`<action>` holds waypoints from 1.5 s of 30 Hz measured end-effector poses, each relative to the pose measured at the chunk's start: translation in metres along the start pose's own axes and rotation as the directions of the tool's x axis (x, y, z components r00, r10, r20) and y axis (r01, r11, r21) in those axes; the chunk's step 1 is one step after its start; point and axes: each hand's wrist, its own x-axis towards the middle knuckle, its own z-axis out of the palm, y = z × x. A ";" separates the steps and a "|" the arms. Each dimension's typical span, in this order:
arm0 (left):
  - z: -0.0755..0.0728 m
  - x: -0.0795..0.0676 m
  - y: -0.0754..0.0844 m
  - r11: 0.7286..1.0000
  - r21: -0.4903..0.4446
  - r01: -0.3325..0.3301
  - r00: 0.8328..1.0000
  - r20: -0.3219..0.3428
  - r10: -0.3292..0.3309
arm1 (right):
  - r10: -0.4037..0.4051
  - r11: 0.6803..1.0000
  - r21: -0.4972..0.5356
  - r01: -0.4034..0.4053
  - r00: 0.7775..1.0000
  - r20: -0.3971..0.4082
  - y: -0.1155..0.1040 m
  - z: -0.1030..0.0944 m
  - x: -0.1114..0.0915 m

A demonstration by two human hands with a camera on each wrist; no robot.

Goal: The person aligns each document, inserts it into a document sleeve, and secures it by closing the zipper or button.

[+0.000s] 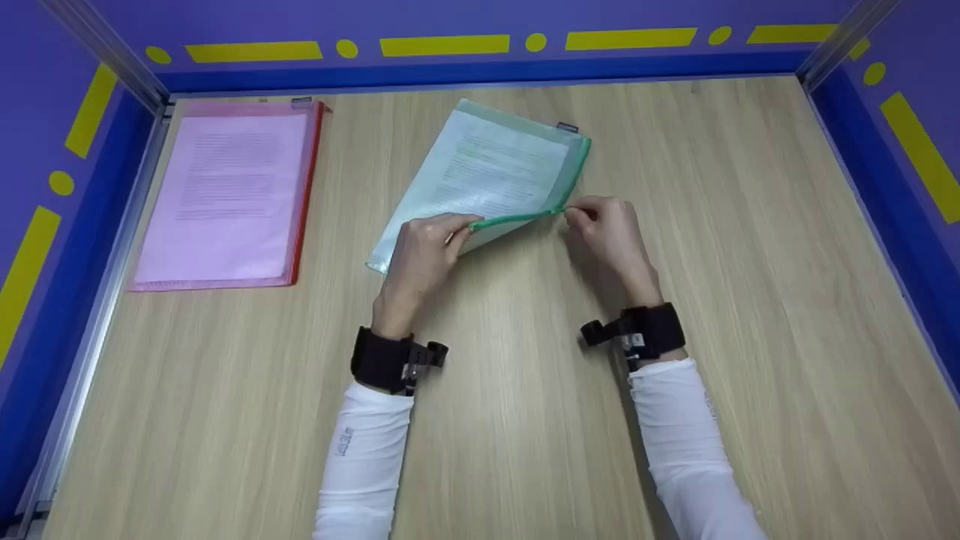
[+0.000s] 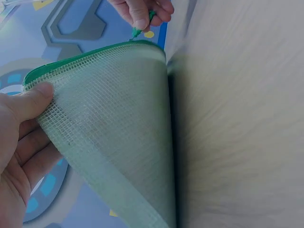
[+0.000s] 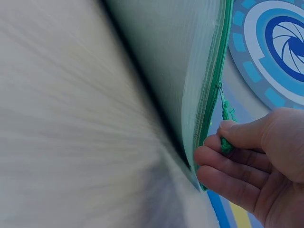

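Note:
A translucent green mesh zipper pouch (image 1: 487,161) with printed paper inside lies askew at the table's far middle, its near zipped edge raised and bent. My left hand (image 1: 424,251) pinches the near left corner of that edge; in the left wrist view the thumb (image 2: 40,97) presses on the mesh, fingers behind it. My right hand (image 1: 611,232) pinches the green cord zipper pull (image 3: 227,128) between thumb and fingers. The slider sits partway along the green zipper (image 3: 219,52), close to the right hand.
A pink zipper pouch (image 1: 225,195) with a red zipper edge and printed paper inside lies flat at the far left of the wooden table (image 1: 517,420). Blue and purple panels (image 1: 480,67) with yellow marks wall the back and both sides.

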 end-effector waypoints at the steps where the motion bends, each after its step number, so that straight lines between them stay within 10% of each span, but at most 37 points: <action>1: -0.001 0.000 -0.001 1.000 0.002 0.005 1.000 -0.005 -0.005 | 0.008 1.000 -0.003 -0.008 1.000 -0.001 0.001 -0.001 0.000; 45: -0.025 -0.007 -0.032 0.988 0.032 0.154 0.980 -0.129 -0.149 | 0.142 0.988 -0.039 -0.146 0.985 -0.098 0.032 -0.025 0.001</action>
